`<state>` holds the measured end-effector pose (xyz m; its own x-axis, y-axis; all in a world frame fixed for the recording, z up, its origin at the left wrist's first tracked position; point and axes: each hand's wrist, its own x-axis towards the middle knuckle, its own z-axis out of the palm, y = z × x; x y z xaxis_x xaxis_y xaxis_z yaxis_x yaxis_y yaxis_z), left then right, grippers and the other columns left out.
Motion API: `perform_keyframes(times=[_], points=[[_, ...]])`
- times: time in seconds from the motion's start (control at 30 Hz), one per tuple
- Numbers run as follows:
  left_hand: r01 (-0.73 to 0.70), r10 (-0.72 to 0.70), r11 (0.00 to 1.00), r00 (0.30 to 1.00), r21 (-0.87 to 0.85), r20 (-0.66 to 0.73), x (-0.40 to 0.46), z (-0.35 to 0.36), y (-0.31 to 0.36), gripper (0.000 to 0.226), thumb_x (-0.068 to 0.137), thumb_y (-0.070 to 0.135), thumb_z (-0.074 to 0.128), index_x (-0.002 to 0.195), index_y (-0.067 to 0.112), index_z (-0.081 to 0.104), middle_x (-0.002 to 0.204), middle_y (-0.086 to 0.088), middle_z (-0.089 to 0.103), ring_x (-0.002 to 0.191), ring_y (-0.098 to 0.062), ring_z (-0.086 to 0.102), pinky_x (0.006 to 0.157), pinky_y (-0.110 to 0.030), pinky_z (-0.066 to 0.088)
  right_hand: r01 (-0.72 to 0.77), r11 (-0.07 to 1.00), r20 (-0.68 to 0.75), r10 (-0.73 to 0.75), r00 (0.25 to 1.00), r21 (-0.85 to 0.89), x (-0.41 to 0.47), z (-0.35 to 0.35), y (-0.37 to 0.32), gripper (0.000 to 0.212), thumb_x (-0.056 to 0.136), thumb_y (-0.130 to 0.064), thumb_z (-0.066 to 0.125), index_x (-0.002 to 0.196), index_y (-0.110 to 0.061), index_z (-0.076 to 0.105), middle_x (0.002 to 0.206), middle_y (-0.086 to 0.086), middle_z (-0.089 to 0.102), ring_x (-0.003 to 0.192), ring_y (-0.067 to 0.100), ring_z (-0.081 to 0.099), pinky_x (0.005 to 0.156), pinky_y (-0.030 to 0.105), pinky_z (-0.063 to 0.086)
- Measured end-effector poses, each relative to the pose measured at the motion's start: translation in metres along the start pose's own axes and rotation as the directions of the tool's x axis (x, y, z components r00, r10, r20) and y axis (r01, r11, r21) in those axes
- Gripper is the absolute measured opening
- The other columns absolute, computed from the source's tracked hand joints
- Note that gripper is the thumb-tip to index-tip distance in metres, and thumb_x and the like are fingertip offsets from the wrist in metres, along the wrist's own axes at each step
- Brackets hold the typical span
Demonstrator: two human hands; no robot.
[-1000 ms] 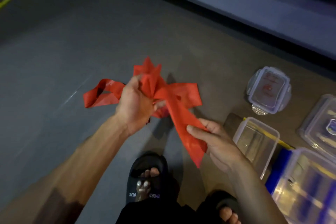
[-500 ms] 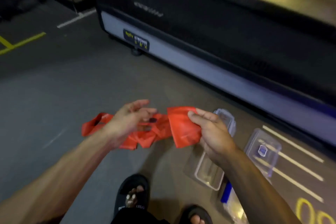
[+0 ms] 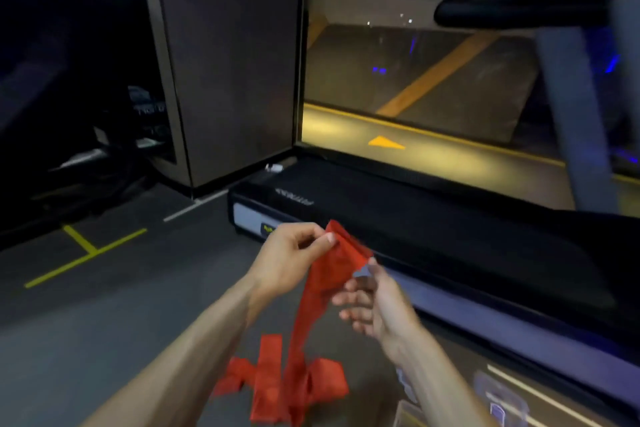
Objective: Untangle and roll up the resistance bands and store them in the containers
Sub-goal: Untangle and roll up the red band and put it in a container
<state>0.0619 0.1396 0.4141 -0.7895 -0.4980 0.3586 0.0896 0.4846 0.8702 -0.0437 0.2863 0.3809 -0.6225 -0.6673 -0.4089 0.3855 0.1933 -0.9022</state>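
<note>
A red resistance band (image 3: pixel 313 302) hangs in front of me, its top end raised and its lower loops bunched near the floor. My left hand (image 3: pixel 287 253) pinches the band's upper left corner between thumb and fingers. My right hand (image 3: pixel 375 302) holds the band's right edge near the top with the thumb, the other fingers spread behind it. Clear plastic containers (image 3: pixel 498 402) show only in part at the bottom right, blurred.
A treadmill deck (image 3: pixel 450 229) with a grey side rail runs across right behind the band. Its grey upright (image 3: pixel 575 121) rises at the right. A brown pillar (image 3: pixel 228 62) stands at the back. Yellow lines (image 3: pixel 83 253) mark the grey floor at the left.
The view has tilted up, and most containers have left it. Both hands have lifted one end of the band, so the tangle now hangs down below them.
</note>
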Motion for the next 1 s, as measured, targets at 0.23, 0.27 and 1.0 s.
perform_keyframes(times=[0.23,0.27,1.0], points=[[0.043,-0.048,0.995,0.998,-0.092,-0.049,0.003,0.009,0.039,0.032,0.098,0.026,0.065,0.069,0.013,0.064,0.062,0.001,0.06,0.058,-0.008,0.052,0.06,-0.025,0.041,0.405,0.913,-0.036,-0.404,0.914,0.045,-0.021,0.007,0.007,0.028,0.095,-0.011,0.062,0.118,-0.023,0.072,0.113,0.004,0.076,0.098,0.021,0.07,0.079,0.035,0.048],[0.04,-0.045,0.993,0.998,-0.113,-0.044,0.0,0.012,0.035,0.031,0.099,0.026,0.065,0.071,0.013,0.065,0.064,-0.001,0.061,0.061,-0.01,0.053,0.063,-0.028,0.042,0.414,0.904,-0.026,-0.414,0.91,0.105,-0.022,0.007,0.007,0.027,0.093,-0.02,0.064,0.118,-0.021,0.074,0.115,0.006,0.076,0.102,0.025,0.069,0.084,0.039,0.046],[-0.064,0.064,0.998,0.998,-0.005,-0.002,-0.04,0.031,-0.002,0.023,0.08,0.018,0.085,0.097,0.03,0.074,0.093,0.008,0.073,0.088,-0.013,0.071,0.084,-0.043,0.058,0.66,0.735,-0.139,-0.678,0.722,-0.155,-0.021,0.001,0.02,0.02,0.096,-0.014,0.07,0.081,-0.002,0.074,0.07,0.012,0.071,0.064,0.011,0.062,0.059,0.024,0.05]])
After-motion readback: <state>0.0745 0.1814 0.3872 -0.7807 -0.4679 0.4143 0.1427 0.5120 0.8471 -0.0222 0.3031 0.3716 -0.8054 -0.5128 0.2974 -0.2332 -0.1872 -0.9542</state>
